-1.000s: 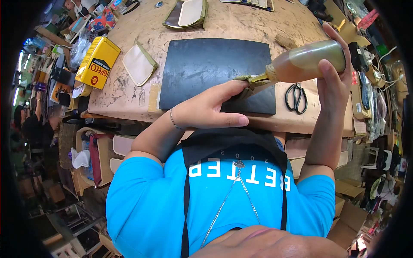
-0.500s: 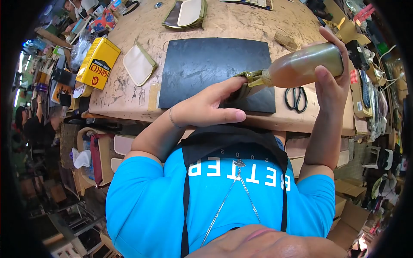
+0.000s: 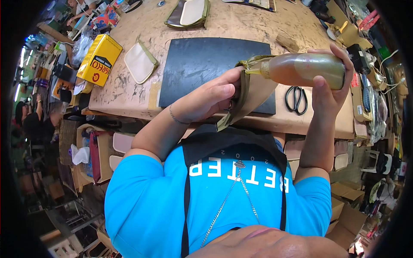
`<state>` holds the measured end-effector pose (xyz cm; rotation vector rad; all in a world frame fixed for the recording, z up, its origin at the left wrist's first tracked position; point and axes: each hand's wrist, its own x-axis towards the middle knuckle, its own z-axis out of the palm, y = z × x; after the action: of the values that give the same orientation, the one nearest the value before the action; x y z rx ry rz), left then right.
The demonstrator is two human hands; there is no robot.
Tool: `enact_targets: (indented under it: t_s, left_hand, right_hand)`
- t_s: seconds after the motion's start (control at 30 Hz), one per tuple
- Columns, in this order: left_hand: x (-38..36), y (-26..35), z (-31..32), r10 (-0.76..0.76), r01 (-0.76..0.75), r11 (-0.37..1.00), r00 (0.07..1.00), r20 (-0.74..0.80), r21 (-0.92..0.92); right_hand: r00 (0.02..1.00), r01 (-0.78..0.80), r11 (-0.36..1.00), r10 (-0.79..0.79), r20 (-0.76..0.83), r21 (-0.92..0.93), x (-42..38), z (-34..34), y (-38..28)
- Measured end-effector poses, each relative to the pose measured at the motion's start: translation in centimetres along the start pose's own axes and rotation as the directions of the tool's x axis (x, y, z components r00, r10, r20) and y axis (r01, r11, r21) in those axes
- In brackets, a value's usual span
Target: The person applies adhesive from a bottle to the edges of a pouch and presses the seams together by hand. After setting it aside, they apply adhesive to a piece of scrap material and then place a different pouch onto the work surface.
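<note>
While gripping the olive-edged piece (image 3: 259,89) in the left hand (image 3: 211,96), is clamping the bottle (image 3: 297,69) in the right hand (image 3: 330,95), seemingly to steady its nozzle (image 3: 255,69) at the edge (image 3: 245,84).

Landmark: black mat (image 3: 206,64). Light: we are seeing bright, fairly even light washing over the worktable (image 3: 245,21) around the mat; white strip lights (image 3: 17,92) are glowing far to its left. Glare: pale highlights are gleaming on the bottle (image 3: 307,69), just right of the mat. Shadow: the background clutter (image 3: 47,189) below and left of the mat is sinking into dimness, its detail softening. Distortion: we are noting the table's front edge bowing below the mat, black corners ringing everything.
</note>
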<state>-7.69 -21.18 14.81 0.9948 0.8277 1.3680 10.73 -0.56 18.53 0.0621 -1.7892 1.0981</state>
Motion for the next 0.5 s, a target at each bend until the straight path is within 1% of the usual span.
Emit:
enact_targets:
  t_s: [0.23, 0.33, 0.5]
  left_hand:
    - [0.1, -0.3, -0.3, -0.027, 0.027, 0.998, 1.0, -0.008, -0.05]
    - [0.2, -0.3, -0.4, 0.008, -0.008, 0.999, 1.0, 0.001, -0.051]
    - [0.4, 0.4, -0.3, 0.013, -0.014, 1.0, 0.999, -0.039, -0.018]
  right_hand:
    - [0.998, -0.061, 0.998, 0.061, 0.018, 0.015, -0.4, -0.1, 0.2]
    - [0.993, -0.116, 0.992, 0.115, 0.036, 0.041, -0.6, 0.0, 0.1]
    - [0.99, -0.132, 0.99, 0.129, 0.062, 0.05, -1.0, -0.1, 0.4]
